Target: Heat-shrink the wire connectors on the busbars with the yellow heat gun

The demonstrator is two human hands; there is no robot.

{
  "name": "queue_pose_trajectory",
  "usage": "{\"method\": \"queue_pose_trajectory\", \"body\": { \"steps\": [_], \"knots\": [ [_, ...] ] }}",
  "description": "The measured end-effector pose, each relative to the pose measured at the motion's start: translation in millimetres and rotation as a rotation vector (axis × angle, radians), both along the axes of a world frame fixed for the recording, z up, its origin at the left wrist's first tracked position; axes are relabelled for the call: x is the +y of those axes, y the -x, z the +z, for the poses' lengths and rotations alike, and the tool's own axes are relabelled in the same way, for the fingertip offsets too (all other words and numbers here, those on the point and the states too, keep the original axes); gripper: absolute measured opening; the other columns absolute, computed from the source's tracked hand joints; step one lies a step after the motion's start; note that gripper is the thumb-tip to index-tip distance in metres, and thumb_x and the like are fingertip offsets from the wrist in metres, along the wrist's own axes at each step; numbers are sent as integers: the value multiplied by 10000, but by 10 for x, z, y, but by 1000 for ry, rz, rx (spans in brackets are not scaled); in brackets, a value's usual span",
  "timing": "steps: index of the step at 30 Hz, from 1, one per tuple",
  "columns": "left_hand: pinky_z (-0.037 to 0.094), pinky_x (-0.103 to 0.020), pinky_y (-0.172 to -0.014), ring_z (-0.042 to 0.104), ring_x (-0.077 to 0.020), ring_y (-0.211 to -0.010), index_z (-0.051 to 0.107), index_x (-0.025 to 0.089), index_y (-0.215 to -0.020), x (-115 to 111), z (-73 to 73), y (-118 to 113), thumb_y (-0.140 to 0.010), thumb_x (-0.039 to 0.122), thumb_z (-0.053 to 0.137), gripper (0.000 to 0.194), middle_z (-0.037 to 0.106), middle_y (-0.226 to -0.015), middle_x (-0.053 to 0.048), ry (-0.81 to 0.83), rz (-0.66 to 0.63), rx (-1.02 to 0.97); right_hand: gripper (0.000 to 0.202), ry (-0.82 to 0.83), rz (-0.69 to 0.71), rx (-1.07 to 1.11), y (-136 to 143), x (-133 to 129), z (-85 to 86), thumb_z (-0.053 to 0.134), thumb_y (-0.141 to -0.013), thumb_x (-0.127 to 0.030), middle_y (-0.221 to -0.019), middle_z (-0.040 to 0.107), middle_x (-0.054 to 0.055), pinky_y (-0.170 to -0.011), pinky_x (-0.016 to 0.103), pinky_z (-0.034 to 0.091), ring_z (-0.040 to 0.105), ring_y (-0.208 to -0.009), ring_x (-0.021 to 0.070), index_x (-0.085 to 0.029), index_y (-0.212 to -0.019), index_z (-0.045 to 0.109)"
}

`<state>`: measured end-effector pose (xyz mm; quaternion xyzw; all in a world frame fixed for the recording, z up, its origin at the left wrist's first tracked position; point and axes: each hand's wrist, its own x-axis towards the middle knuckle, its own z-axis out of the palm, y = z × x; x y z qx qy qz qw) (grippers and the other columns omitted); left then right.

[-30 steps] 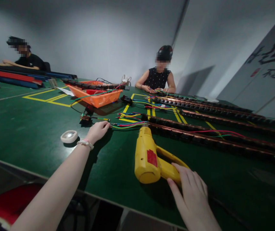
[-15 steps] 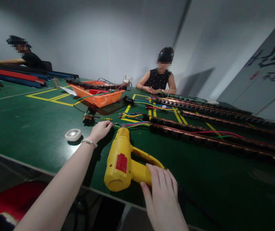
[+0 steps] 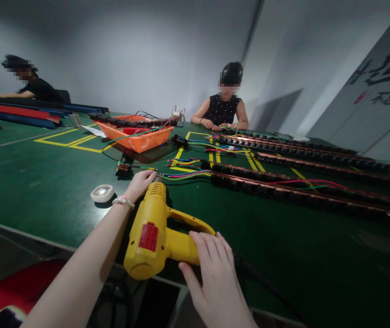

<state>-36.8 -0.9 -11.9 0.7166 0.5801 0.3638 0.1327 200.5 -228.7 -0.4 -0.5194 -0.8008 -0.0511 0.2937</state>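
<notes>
My right hand [image 3: 212, 269] is wrapped over the handle of a yellow heat gun [image 3: 149, 228], its thumb along the near side. The gun's nozzle points away from me, close beside the fingertips of my left hand [image 3: 142, 182]. Those fingers are pinched at the tips of several coloured wires [image 3: 190, 175]; the exact grip is partly hidden. The wires run right into a long black bar with copper strips [image 3: 270, 192] on the green table. Just beyond my left hand lies a small black and copper part [image 3: 124, 170] with a short lead.
A white roll of tape [image 3: 102, 193] lies left of my wrist. Farther back stands an orange basket [image 3: 143, 142] with a bar across it. More copper-strip bars [image 3: 304, 167] lie at the right. One co-worker [image 3: 224, 111] sits opposite, another [image 3: 39, 89] at far left.
The heat gun, with my right hand on it, has moved left, bringing its nozzle close against my left fingertips. My left hand stays at the wire tips. The view has shifted slightly.
</notes>
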Motion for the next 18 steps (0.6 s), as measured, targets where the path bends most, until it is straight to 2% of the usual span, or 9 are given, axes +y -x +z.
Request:
{"method": "queue_pose_trajectory", "body": {
  "steps": [5,10,14,18],
  "knots": [
    [428,-277,-756,600,-211,-822,669,159,-809,-51,35,-16,-843,482,361,447,701,-860,-76,-8,1,20,397,36,-5,14,-47,21,17,538,-859,-284,-1120,608,83,-1037,522,388,559,-1079,249,-187,-1236,458],
    [410,-258,-709,577,-188,-778,668,148,-798,-79,52,-47,-837,468,397,421,675,-796,-56,-11,-2,3,379,104,26,6,-215,52,73,523,-868,-279,-1144,603,65,-1065,523,358,549,-1106,227,-213,-1233,450],
    [367,-238,-586,515,-148,-650,673,138,-831,-81,58,-60,-814,497,438,430,596,-675,-21,28,-16,-87,361,136,-1,-11,-412,86,84,500,-886,-323,-1152,601,54,-1068,523,351,544,-1118,216,-230,-1230,445],
    [329,-229,-512,441,-115,-545,663,128,-837,-62,51,-54,-790,525,457,450,512,-599,6,128,-82,-201,354,109,-49,-32,-622,107,62,490,-892,-369,-1156,609,50,-1061,513,357,554,-1114,212,-233,-1218,460]
  ]
}}
